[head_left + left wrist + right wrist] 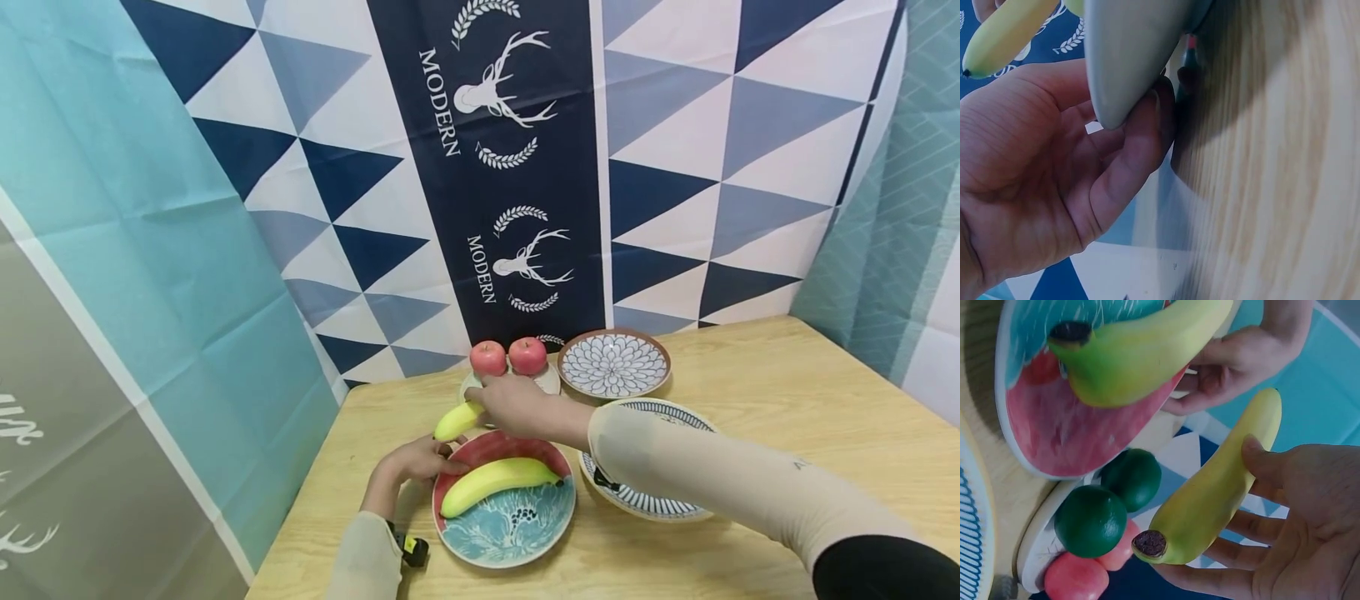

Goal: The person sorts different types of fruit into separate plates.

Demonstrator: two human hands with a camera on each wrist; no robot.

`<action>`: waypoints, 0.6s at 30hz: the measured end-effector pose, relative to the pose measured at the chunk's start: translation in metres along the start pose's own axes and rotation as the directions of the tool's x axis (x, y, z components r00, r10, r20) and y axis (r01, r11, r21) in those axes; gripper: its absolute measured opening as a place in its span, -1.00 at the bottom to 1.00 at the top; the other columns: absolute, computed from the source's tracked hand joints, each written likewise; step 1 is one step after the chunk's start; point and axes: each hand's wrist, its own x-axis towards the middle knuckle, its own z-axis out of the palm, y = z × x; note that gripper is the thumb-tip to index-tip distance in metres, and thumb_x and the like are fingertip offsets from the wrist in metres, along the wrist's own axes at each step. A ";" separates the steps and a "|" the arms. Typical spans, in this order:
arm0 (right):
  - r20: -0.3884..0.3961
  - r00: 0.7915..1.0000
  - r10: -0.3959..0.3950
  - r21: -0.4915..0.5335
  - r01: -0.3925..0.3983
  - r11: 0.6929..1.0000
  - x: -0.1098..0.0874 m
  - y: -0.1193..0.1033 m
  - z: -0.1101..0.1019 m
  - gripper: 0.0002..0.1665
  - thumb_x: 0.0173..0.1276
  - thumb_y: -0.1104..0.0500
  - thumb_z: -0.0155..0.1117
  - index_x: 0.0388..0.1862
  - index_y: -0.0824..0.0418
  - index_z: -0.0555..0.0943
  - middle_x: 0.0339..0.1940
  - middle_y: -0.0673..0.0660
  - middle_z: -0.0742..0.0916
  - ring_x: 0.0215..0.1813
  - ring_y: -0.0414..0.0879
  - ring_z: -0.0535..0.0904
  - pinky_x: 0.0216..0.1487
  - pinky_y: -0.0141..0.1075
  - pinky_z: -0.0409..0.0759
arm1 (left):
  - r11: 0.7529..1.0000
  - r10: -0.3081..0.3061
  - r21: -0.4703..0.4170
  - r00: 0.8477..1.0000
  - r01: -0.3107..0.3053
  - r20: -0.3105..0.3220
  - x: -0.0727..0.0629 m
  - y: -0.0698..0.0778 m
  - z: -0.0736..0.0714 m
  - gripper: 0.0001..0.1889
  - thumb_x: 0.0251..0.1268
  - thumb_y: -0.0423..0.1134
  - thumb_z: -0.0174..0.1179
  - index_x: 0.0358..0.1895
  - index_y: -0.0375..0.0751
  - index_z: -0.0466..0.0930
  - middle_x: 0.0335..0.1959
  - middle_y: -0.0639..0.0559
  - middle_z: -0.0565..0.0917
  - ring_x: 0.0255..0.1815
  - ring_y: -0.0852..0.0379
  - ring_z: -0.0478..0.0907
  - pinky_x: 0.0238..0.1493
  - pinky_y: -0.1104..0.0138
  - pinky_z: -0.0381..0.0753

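My right hand holds a yellow banana above the far left rim of a red and teal plate. In the right wrist view the thumb presses one side of the banana and the fingers support the other. A second banana lies across the plate. At the plate's left rim, my left hand grips the edge; in the left wrist view its curled fingers reach under the rim. Just beyond the right hand, a small pale plate bears two red apples and two round green fruits.
To the right stands a plate with a blue striped border, partly hidden under my right forearm. Behind it is a brown-rimmed plate with a petal pattern. Patterned cloth hangs along the back of the wooden table.
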 end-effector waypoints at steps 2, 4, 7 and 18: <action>0.016 1.000 0.009 -0.001 -0.009 1.000 -0.004 -0.003 -0.001 -0.65 0.40 -0.03 0.53 0.08 -0.01 0.68 -0.27 0.02 0.60 -0.35 -0.09 0.60 -0.34 -0.23 0.67 | 1.000 0.008 -0.009 1.000 -0.008 -0.007 0.000 0.000 0.000 -0.55 0.44 -0.19 0.39 0.26 -0.23 0.47 -0.17 -0.07 0.56 -0.43 0.12 0.50 -0.42 0.31 0.53; 0.033 0.999 0.009 0.003 -0.010 1.000 -0.008 -0.006 -0.002 -0.66 0.40 0.00 0.52 0.09 -0.02 0.67 -0.26 0.02 0.62 -0.31 -0.06 0.62 -0.32 -0.17 0.68 | 1.000 0.010 -0.009 1.000 -0.010 -0.005 0.000 0.000 -0.001 -0.53 0.43 -0.20 0.38 0.27 -0.25 0.45 -0.13 -0.07 0.58 -0.38 0.11 0.54 -0.40 0.30 0.56; 0.044 0.999 -0.009 0.000 0.009 1.000 -0.017 -0.012 -0.005 -0.64 0.40 0.00 0.51 0.11 0.00 0.66 -0.24 0.03 0.64 -0.28 -0.02 0.64 -0.33 -0.10 0.69 | 0.998 0.041 0.048 0.999 -0.041 -0.005 0.001 0.001 -0.003 -0.56 0.44 -0.21 0.36 0.28 -0.27 0.50 -0.10 -0.05 0.62 -0.29 0.10 0.58 -0.36 0.29 0.59; 0.009 0.991 -0.132 -0.091 0.133 0.987 -0.049 -0.036 -0.002 -0.45 0.39 -0.15 0.48 0.27 0.03 0.67 -0.20 0.07 0.72 -0.27 -0.05 0.68 -0.46 -0.17 0.66 | 0.999 0.029 0.037 0.999 -0.030 0.024 0.002 0.000 -0.003 -0.51 0.42 -0.52 0.06 0.37 -0.18 0.50 -0.18 -0.10 0.63 -0.40 0.10 0.52 -0.51 0.32 0.51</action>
